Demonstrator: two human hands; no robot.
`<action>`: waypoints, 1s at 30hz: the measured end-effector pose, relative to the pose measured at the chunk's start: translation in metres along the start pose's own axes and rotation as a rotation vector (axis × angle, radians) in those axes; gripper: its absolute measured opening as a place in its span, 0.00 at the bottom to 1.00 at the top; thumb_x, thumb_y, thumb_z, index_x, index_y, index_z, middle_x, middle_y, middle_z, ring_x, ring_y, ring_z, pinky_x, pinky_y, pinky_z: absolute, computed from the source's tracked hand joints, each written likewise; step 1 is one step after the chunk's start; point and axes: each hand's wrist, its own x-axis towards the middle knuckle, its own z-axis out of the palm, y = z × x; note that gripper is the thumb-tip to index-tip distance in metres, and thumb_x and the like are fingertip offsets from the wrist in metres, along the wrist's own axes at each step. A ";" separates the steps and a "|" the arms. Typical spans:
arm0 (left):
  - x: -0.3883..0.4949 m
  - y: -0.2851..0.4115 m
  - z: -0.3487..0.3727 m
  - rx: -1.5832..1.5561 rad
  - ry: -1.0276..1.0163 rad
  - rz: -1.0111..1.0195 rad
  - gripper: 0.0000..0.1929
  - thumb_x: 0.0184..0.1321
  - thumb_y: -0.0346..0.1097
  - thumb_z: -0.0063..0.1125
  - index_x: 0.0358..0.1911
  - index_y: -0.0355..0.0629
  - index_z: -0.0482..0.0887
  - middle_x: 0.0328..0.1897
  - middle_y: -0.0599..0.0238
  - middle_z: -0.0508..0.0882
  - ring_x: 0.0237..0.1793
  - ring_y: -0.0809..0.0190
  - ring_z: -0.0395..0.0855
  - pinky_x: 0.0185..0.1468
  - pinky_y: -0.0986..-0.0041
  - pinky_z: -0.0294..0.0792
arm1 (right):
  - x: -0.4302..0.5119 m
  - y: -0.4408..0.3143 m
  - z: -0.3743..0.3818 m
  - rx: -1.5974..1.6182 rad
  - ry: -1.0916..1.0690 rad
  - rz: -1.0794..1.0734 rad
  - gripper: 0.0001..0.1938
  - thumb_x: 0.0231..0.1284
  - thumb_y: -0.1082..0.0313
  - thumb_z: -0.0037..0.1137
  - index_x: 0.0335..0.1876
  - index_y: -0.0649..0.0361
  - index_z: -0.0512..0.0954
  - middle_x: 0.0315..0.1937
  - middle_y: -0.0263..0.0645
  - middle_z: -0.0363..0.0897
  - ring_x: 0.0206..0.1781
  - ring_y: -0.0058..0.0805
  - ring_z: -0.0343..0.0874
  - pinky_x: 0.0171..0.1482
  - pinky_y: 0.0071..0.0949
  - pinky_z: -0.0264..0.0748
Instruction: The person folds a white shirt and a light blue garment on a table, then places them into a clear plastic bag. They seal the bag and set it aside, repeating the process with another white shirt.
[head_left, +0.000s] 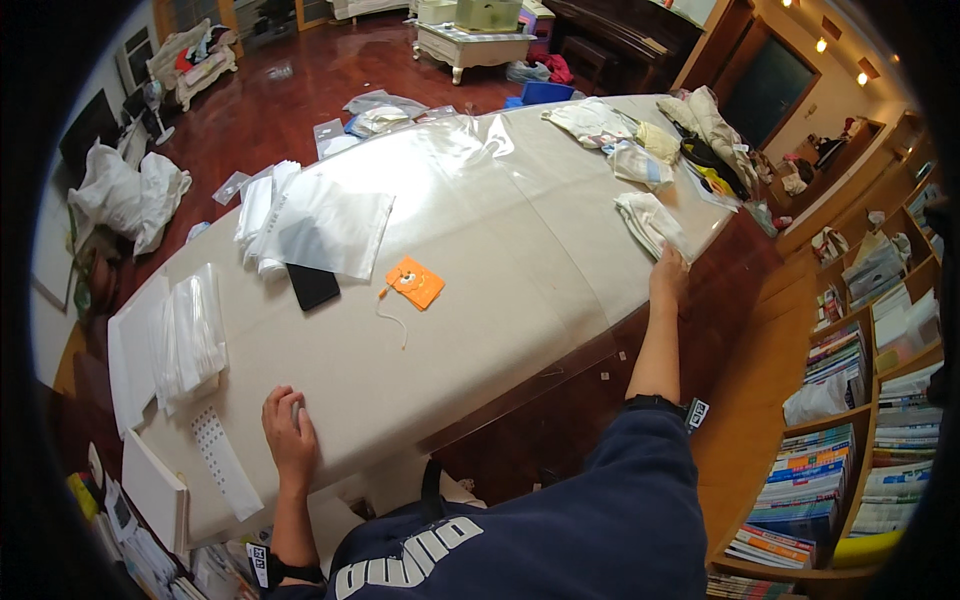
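Observation:
My left hand (288, 435) rests palm down on the near edge of the table cover (495, 330), with nothing in it. Beside it lies a white strip of labels with small dark printed codes (223, 457). Out to the right, my right hand (669, 271) grips the near end of a folded white cloth item (646, 220) on the table. Between the hands lies an orange cartoon-printed tag or card (415, 283) with a white cord. Farther left, a black phone-like slab (313, 286) is partly covered by a frosted plastic bag (337, 229).
Stacked transparent bags (191, 337) and a white box or pad (154, 487) line the left end. More folded clothes (592, 124) and a heap of garments (709, 146) occupy the far right end. Bookshelves (862, 420) stand to my right. A white sack (124, 195) sits on the floor.

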 end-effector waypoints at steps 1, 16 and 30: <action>0.000 0.001 0.000 0.004 0.004 0.002 0.13 0.54 0.23 0.52 0.45 0.38 0.78 0.57 0.53 0.76 0.63 0.46 0.71 0.68 0.58 0.61 | 0.003 -0.001 0.001 0.032 -0.008 0.044 0.18 0.55 0.67 0.63 0.52 0.55 0.80 0.51 0.41 0.80 0.59 0.45 0.74 0.59 0.40 0.72; -0.001 -0.005 0.003 -0.042 0.057 0.034 0.12 0.55 0.24 0.54 0.44 0.38 0.79 0.55 0.54 0.77 0.59 0.47 0.73 0.65 0.59 0.63 | -0.021 -0.116 -0.125 0.548 0.226 -0.037 0.17 0.68 0.56 0.54 0.38 0.66 0.78 0.31 0.52 0.82 0.37 0.55 0.81 0.39 0.43 0.75; 0.027 0.041 0.023 -1.769 -0.541 -0.453 0.37 0.71 0.64 0.39 0.69 0.37 0.63 0.66 0.54 0.75 0.65 0.56 0.74 0.70 0.63 0.63 | -0.228 -0.308 -0.210 1.046 0.066 -1.001 0.17 0.54 0.75 0.59 0.52 0.60 0.79 0.38 0.43 0.85 0.39 0.42 0.85 0.39 0.36 0.82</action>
